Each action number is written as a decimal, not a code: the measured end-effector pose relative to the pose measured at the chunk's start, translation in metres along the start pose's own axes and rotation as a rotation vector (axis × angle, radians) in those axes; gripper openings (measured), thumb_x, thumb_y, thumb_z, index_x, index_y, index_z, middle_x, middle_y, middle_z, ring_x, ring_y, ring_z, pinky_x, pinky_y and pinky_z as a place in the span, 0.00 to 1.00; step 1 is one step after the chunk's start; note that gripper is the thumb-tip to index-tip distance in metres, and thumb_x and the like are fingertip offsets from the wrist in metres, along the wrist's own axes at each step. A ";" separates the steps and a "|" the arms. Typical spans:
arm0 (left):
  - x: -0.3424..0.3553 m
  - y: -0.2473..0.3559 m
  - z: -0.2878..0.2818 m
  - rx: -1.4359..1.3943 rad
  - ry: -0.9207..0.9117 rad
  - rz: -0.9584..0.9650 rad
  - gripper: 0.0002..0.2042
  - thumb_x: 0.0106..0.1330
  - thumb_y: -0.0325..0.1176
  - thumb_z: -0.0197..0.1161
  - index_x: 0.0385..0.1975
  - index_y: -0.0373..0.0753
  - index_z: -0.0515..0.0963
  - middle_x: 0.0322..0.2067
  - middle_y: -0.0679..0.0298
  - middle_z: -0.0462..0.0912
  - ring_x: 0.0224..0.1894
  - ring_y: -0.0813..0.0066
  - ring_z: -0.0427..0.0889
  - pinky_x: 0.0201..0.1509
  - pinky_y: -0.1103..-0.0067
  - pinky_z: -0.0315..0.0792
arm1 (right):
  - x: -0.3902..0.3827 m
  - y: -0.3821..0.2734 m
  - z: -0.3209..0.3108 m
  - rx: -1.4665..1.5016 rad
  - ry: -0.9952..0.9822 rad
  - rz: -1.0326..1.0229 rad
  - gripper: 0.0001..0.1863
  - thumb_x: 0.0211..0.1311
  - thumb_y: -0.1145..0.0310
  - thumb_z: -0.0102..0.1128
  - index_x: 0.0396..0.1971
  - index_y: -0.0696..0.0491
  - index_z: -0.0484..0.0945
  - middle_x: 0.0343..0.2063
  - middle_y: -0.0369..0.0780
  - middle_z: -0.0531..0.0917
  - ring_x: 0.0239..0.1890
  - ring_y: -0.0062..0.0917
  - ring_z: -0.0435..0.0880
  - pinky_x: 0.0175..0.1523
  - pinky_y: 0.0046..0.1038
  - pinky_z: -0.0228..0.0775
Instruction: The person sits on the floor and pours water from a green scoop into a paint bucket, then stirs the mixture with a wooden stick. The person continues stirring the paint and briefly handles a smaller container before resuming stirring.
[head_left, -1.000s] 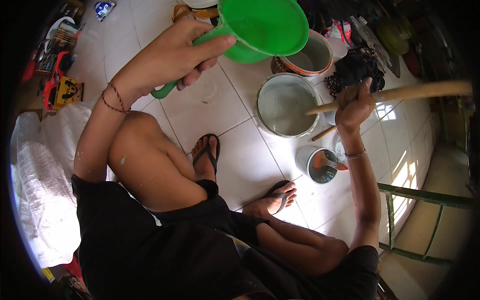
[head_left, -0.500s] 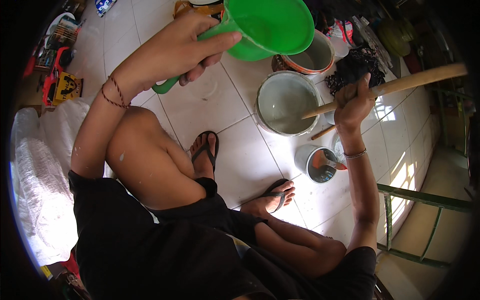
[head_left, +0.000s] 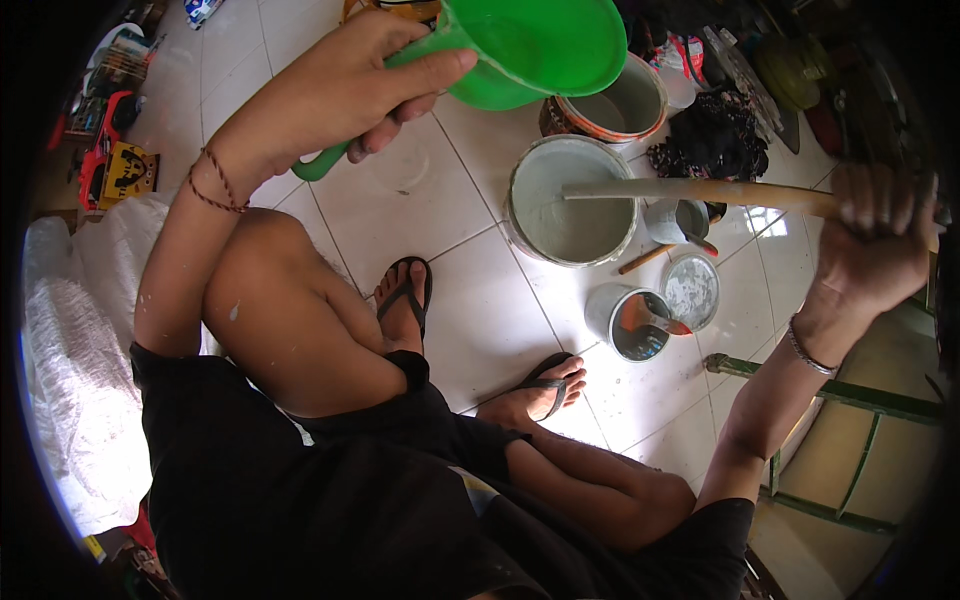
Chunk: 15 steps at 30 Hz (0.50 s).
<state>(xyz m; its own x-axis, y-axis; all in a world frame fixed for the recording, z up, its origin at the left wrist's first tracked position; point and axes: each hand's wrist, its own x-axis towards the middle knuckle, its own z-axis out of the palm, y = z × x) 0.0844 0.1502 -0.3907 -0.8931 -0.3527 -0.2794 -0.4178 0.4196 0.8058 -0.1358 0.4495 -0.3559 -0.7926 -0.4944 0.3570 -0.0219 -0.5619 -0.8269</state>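
Observation:
My left hand (head_left: 375, 85) is closed round the handle of a green plastic dipper (head_left: 550, 45), held up above the floor and tilted. A little water-like shine shows inside it, but I cannot tell how full it is. At the right, my right hand (head_left: 875, 240) is wrapped round a long wooden stick (head_left: 710, 192). The stick's far end is within the mouth of a bucket (head_left: 511, 215) that holds a grey, paint-like liquid (head_left: 580, 230). Whether the tip dips into the liquid is hard to tell.
Behind stands a second bucket (head_left: 550, 120), orange-red outside. Nearer are a tin (head_left: 599, 322) with a paintbrush (head_left: 660, 322), a round lid (head_left: 690, 292) and a small grey pot (head_left: 660, 222). A green metal frame (head_left: 870, 398) is at right, white sacking (head_left: 85, 350) at left.
My right hand has moved right along the stick or with it, and the stick now lies flatter, its tip further left. The dipper has shifted slightly up.

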 end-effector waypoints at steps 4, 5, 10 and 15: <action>0.000 -0.003 0.000 0.004 0.005 -0.003 0.18 0.76 0.49 0.59 0.32 0.39 0.73 0.18 0.73 0.68 0.11 0.89 0.65 0.12 0.87 0.58 | 0.005 -0.007 0.019 -0.019 -0.015 -0.119 0.29 0.74 0.54 0.52 0.13 0.42 0.52 0.12 0.28 0.50 0.13 0.16 0.44 0.19 0.23 0.37; 0.000 -0.001 -0.001 0.006 0.009 0.007 0.18 0.76 0.49 0.59 0.32 0.39 0.73 0.18 0.73 0.68 0.11 0.89 0.65 0.12 0.87 0.58 | 0.004 -0.017 0.013 0.001 -0.051 -0.080 0.25 0.71 0.58 0.51 0.14 0.44 0.54 0.12 0.29 0.52 0.14 0.17 0.46 0.22 0.23 0.40; 0.002 -0.002 -0.001 0.009 0.015 0.002 0.19 0.75 0.51 0.60 0.33 0.39 0.73 0.18 0.73 0.68 0.11 0.89 0.65 0.12 0.87 0.58 | 0.002 -0.030 0.004 -0.005 -0.084 -0.012 0.17 0.63 0.67 0.50 0.15 0.47 0.58 0.14 0.32 0.55 0.17 0.19 0.50 0.27 0.25 0.46; 0.002 -0.002 0.000 0.008 0.023 -0.015 0.20 0.75 0.52 0.60 0.33 0.38 0.73 0.18 0.73 0.68 0.11 0.89 0.65 0.12 0.87 0.58 | 0.001 -0.024 0.007 -0.028 -0.096 -0.064 0.20 0.66 0.64 0.50 0.15 0.46 0.57 0.14 0.30 0.53 0.16 0.18 0.48 0.25 0.25 0.44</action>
<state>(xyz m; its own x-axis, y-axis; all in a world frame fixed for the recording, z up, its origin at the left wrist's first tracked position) 0.0836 0.1483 -0.3927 -0.8829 -0.3776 -0.2793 -0.4324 0.4211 0.7973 -0.1316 0.4578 -0.3322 -0.7268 -0.5204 0.4483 -0.0884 -0.5763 -0.8124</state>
